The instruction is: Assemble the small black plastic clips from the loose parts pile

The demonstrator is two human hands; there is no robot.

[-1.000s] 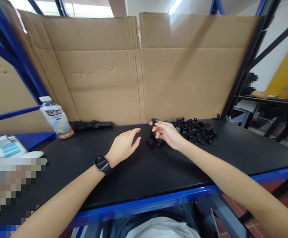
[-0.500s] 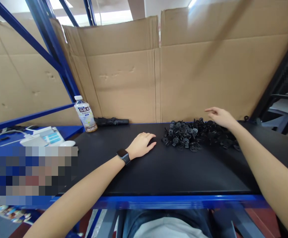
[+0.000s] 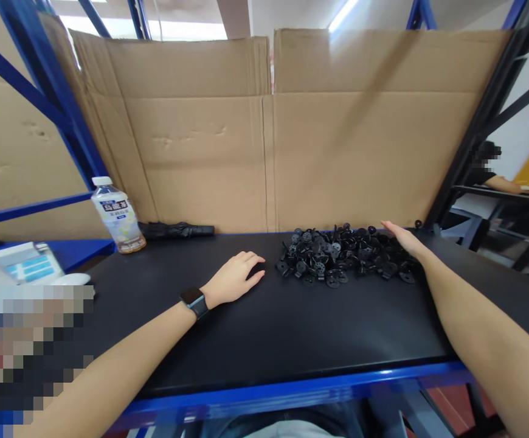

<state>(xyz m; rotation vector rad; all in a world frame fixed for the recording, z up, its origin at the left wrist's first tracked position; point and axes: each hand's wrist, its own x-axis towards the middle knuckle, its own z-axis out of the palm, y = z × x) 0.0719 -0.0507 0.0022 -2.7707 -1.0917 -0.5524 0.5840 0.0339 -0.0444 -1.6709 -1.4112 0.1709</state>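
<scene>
A heap of small black plastic parts [image 3: 332,255], many with round, holed discs, lies on the black tabletop [image 3: 264,340]. To its left, my left hand [image 3: 232,277] rests palm down on the surface, fingers loosely apart and holding nothing; a dark watch is on that wrist. My right hand [image 3: 405,239] is at the heap's right end, turned edge-on with its upper fingers stretched out. Its lower fingers are hidden from me, and I see nothing held in it. One loose black part [image 3: 418,224] sits behind this hand near the back edge.
A drink bottle [image 3: 118,216] and a folded black umbrella [image 3: 176,230] stand and lie at the back left. Cardboard panels [image 3: 200,152] close off the back. White devices [image 3: 22,264] lie at far left. Beyond the right frame post, another person [image 3: 486,173] sits.
My view has turned to the right. My right hand has come down from above the heap to its right end. The left hand stays flat on the tabletop.
</scene>
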